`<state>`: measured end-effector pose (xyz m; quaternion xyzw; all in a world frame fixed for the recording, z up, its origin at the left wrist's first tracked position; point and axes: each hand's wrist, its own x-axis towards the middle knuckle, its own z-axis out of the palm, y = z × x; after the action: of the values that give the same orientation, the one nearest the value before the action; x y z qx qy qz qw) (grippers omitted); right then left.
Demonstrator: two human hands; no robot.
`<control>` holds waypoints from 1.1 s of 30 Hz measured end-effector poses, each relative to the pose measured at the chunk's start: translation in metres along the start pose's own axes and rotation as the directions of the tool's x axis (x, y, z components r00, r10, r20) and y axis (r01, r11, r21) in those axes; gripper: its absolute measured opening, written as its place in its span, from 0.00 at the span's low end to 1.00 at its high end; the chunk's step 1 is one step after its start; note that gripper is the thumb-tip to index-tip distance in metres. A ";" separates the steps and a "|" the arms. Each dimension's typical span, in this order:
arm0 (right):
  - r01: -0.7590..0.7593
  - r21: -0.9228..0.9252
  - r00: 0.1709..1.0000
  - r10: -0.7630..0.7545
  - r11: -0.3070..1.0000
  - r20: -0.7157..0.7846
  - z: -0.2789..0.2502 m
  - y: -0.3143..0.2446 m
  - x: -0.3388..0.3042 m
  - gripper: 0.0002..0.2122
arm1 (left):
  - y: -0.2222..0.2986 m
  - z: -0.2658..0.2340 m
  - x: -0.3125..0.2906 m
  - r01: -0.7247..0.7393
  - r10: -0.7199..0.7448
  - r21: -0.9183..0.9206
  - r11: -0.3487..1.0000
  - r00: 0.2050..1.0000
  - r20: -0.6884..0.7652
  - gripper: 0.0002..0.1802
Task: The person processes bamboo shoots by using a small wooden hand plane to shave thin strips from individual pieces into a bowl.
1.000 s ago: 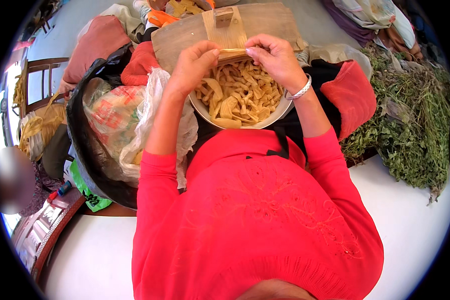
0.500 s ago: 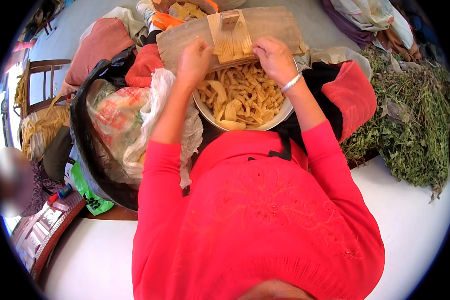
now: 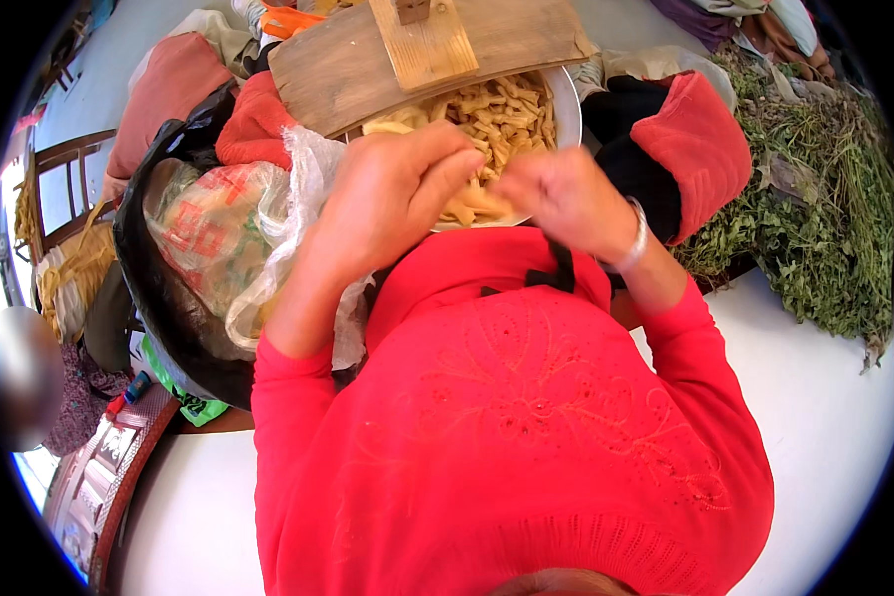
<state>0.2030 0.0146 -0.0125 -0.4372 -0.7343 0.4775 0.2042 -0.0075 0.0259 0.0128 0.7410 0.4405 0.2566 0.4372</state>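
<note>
A white-rimmed bowl (image 3: pixel 569 107) sits before my lap, heaped with yellowish-brown strips (image 3: pixel 507 119) that look like cut, dried or pickled vegetable. Across its far side lies a wooden board (image 3: pixel 338 84) with a paler wood block (image 3: pixel 427 50) on top. My left hand (image 3: pixel 402 199) is raised over the bowl's near left side, fingers curled in and thumb pressed to them; whatever is inside is hidden. Facing it over the near right rim is my right hand (image 3: pixel 571 204), its fingertips smeared by motion. Both hands are off the board.
At left stands a black bag (image 3: pixel 134 238) holding clear plastic bags (image 3: pixel 219 228). Red cloths (image 3: pixel 700 139) flank the bowl. A large heap of drying green plants (image 3: pixel 815 238) lies at right. A wooden chair (image 3: pixel 74 189) and a blurred person (image 3: pixel 70 397) are at far left.
Both hands have left the wood block and come back toward my body, over the bowl's near side. Board and bowl appear higher in the view, and the board is tilted differently.
</note>
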 end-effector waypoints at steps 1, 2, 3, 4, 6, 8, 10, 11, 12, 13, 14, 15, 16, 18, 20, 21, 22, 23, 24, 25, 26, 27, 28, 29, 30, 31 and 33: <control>-0.018 0.267 0.981 -0.035 0.963 0.190 -0.004 -0.020 -0.013 0.11 | 0.017 -0.006 0.000 -0.079 0.078 -0.042 0.996 0.997 -0.020 0.13; 0.055 0.384 0.924 -0.193 0.922 0.330 -0.019 -0.045 -0.019 0.11 | 0.027 -0.009 0.001 -0.130 0.136 -0.165 0.978 0.991 0.021 0.14; 0.142 0.598 0.911 -0.341 0.789 0.233 -0.016 -0.051 -0.020 0.09 | 0.035 -0.011 0.002 -0.167 0.188 -0.286 0.944 0.981 0.046 0.15; 0.208 0.787 0.868 -0.480 0.581 0.125 -0.013 -0.058 -0.022 0.08 | 0.038 -0.011 0.004 -0.195 0.241 -0.402 0.895 0.968 0.065 0.16; 0.317 0.856 0.847 -0.529 0.408 -0.062 -0.011 -0.065 -0.016 0.07 | 0.030 -0.002 0.002 -0.106 0.127 -0.599 0.794 0.992 -0.006 0.13; 0.313 0.621 0.950 -0.224 0.718 -0.219 -0.014 -0.069 -0.002 0.09 | 0.019 0.018 -0.002 -0.041 -0.001 -0.738 0.674 0.998 -0.056 0.16; 0.151 0.110 0.913 -0.096 0.982 -0.397 -0.011 -0.043 0.021 0.11 | 0.009 0.042 0.002 0.028 -0.137 -0.794 0.607 0.988 -0.070 0.21; 0.180 0.029 0.882 -0.148 0.983 -0.448 -0.001 -0.016 0.031 0.11 | 0.002 0.056 0.007 0.072 -0.209 -0.803 0.592 0.976 -0.067 0.22; 0.223 -0.101 0.766 -0.239 0.969 -0.597 0.012 0.011 0.043 0.09 | -0.013 0.064 0.013 0.128 -0.284 -0.814 0.566 0.958 -0.048 0.21; 0.154 -0.222 0.772 -0.257 0.963 -0.581 0.016 0.023 0.047 0.07 | -0.026 0.067 0.015 0.173 -0.313 -0.828 0.533 0.950 -0.003 0.19; 0.077 -0.337 0.782 -0.267 0.938 -0.563 0.016 0.028 0.048 0.07 | -0.037 0.068 0.016 0.224 -0.344 -0.840 0.493 0.938 0.048 0.17; 0.040 -0.373 0.823 -0.243 0.927 -0.514 0.015 0.028 0.046 0.07 | -0.047 0.070 0.017 0.273 -0.372 -0.850 0.451 0.923 0.100 0.15; 0.007 -0.411 0.860 -0.215 0.912 -0.463 0.013 0.028 0.044 0.06 | -0.058 0.074 0.017 0.240 -0.356 -0.763 0.600 0.935 0.015 0.13; -0.027 -0.417 0.893 -0.166 0.908 -0.419 0.013 0.033 0.039 0.06 | -0.066 0.078 0.019 0.165 -0.270 -0.519 0.839 0.954 -0.133 0.08; -0.027 -0.341 0.897 -0.128 0.940 -0.423 0.023 0.055 0.035 0.10 | -0.068 0.077 0.016 0.103 -0.069 0.100 0.990 0.953 -0.297 0.06; -0.126 -0.115 0.934 0.079 0.985 -0.349 0.032 0.074 0.031 0.13 | -0.071 0.078 0.014 0.049 0.032 0.259 0.965 0.953 -0.302 0.07; -0.185 0.145 0.937 0.218 0.972 -0.272 0.042 0.086 0.028 0.13 | -0.073 0.079 0.014 0.000 0.129 0.410 0.912 0.949 -0.288 0.08; -0.247 0.385 0.930 0.329 0.889 -0.165 0.049 0.083 0.028 0.14 | -0.072 0.081 0.010 -0.001 0.119 0.375 0.927 0.949 -0.293 0.08; -0.310 0.594 0.913 0.408 0.743 -0.033 0.052 0.079 0.029 0.14 | -0.076 0.086 0.010 -0.057 0.168 0.321 0.945 0.928 -0.331 0.07; -0.298 0.871 0.866 0.495 0.392 0.073 0.053 0.072 0.022 0.13 | -0.083 0.092 0.011 -0.115 0.213 0.267 0.957 0.904 -0.372 0.07; -0.269 0.908 0.901 0.417 0.320 0.120 0.054 0.078 0.022 0.12 | -0.087 0.096 0.010 -0.168 0.244 0.213 0.963 0.877 -0.415 0.07; -0.241 0.938 0.931 0.332 0.248 0.151 0.056 0.090 0.022 0.12 | -0.085 0.098 0.010 -0.177 0.218 0.136 0.975 0.883 -0.416 0.07; -0.218 0.961 0.955 0.242 0.171 0.173 0.055 0.099 0.021 0.11 | -0.083 0.099 0.010 -0.186 0.193 0.058 0.981 0.890 -0.414 0.08; -0.242 0.961 0.954 0.211 0.133 0.212 0.052 0.098 0.023 0.09 | -0.078 0.096 0.010 -0.183 0.161 -0.015 0.983 0.898 -0.409 0.09; -0.131 0.927 0.967 0.250 0.351 0.043 0.055 0.096 0.026 0.08 | -0.073 0.089 0.012 -0.087 0.085 0.008 0.996 0.934 -0.346 0.10; -0.030 0.831 0.960 0.248 0.555 -0.131 0.060 0.093 0.031 0.07 | -0.065 0.079 0.016 0.007 0.004 0.037 0.999 0.959 -0.284 0.11; 0.009 0.372 0.904 0.151 0.928 -0.399 0.050 0.067 0.033 0.05 | -0.058 0.071 0.022 0.144 -0.124 0.063 0.988 0.962 -0.243 0.12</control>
<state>0.1798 0.0273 -0.0985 -0.5111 -0.5544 0.5071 0.4175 0.0326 0.0285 -0.0731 0.6902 0.5488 0.2956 0.3674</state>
